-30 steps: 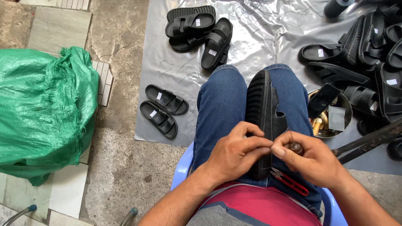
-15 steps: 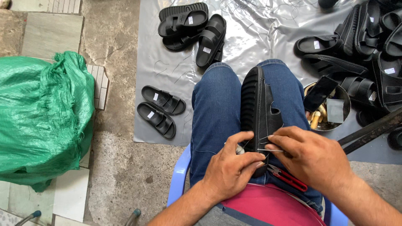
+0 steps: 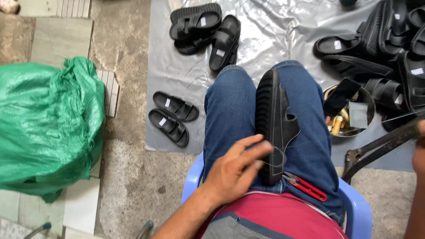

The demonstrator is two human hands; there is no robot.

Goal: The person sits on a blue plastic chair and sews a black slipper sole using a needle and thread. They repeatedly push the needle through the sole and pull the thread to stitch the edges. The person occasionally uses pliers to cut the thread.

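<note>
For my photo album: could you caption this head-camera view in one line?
Seated person's left hand steadies a black sandal on their lap, red snips beside it, more sandals on the grey sheet.

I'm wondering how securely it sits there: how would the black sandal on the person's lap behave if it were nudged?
The black sandal stands on edge between the thighs, so it would probably tip flat. Its thick ribbed sole looks like light foam, stiff enough to keep its shape. The left hand touches its near end, likely steadying it.
</note>
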